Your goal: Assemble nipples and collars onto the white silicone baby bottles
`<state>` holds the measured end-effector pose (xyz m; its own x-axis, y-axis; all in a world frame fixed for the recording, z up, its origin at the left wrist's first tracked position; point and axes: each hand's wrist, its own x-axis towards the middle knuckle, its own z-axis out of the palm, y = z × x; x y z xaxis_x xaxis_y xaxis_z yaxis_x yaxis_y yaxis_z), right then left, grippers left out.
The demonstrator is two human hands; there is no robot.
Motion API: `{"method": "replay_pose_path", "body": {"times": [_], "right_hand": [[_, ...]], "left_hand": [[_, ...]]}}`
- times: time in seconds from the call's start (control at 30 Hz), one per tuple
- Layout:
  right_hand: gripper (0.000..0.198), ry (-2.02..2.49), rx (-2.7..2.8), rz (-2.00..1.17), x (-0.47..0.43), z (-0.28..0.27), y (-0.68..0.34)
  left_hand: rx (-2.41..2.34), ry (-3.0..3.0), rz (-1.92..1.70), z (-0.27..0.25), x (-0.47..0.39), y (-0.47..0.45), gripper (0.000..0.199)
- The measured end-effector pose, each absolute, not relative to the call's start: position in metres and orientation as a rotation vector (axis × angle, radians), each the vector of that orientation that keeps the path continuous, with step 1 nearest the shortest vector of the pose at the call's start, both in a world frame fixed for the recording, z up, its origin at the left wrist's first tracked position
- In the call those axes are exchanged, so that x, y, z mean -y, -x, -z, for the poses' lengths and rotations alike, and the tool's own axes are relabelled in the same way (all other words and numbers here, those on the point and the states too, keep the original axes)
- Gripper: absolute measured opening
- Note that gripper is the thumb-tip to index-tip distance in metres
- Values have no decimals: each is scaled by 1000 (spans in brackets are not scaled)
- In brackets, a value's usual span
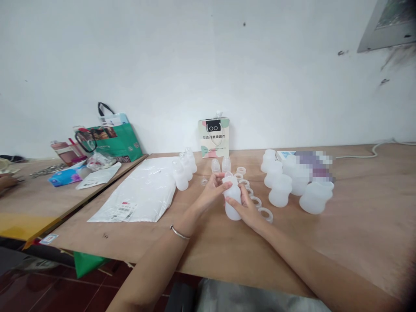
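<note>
A frosted white baby bottle (232, 211) with a clear teat on top stands nearly upright between my hands, low over the wooden table. My left hand (212, 190) is closed around its neck, thumb across the front. My right hand (248, 209) grips the body from the right side. Beside it runs a row of white collar rings (266, 215). Behind my left hand are clear domed pieces (226, 164), and a small clear teat (204, 181) lies nearby. Several open bottles (280, 191) stand at the right; bottles with clear tops (180, 175) stand at the left.
A white mailing bag (136, 186) lies flat on the left of the table. A paper bag (213, 145) stands against the wall. On the adjoining table are a green shopping bag (128, 141), a blue tissue pack (63, 175) and another person's hand (7, 182). A white cable (364, 156) runs along the wall.
</note>
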<state>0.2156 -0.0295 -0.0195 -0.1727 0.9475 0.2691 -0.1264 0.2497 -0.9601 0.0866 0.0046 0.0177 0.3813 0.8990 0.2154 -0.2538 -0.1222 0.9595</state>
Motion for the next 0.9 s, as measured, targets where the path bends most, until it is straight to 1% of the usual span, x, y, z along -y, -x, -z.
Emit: {"method": "replay_pose_path", "body": {"times": [0.1, 0.17, 0.3, 0.37, 0.43, 0.5, 0.6, 0.67, 0.8, 0.9], "right_hand": [[40, 813, 1352, -1258, 31, 18, -217], [41, 758, 1309, -1367, 32, 17, -218], [38, 564, 1222, -1702, 36, 11, -222], [36, 497, 1203, -1803, 37, 9, -224], [35, 518, 1196, -1788, 36, 8, -223], [35, 605, 1173, -1674, 34, 10, -222], [40, 703, 1129, -1499, 30, 13, -219], [42, 705, 1141, -1463, 29, 14, -218], [39, 672, 1166, -1459, 29, 18, -221], [39, 684, 1176, -1415, 27, 20, -221]], "left_hand": [[-585, -1410, -1045, -17, -4, -84, 31], [-538, -1440, -992, -17, -5, -81, 30], [-467, -1433, -853, -17, -9, -75, 41], [-441, -1424, -827, -16, -10, -73, 45], [-431, -1411, -801, -15, -11, -74, 50], [-433, -1393, -800, -13, -11, -77, 53], [-461, -1383, -883, -10, -11, -82, 56], [-525, -1380, -951, -9, -12, -84, 58], [-625, -1327, -1107, -10, -15, -83, 55], [-641, -1308, -1198, -11, -14, -83, 47]]}}
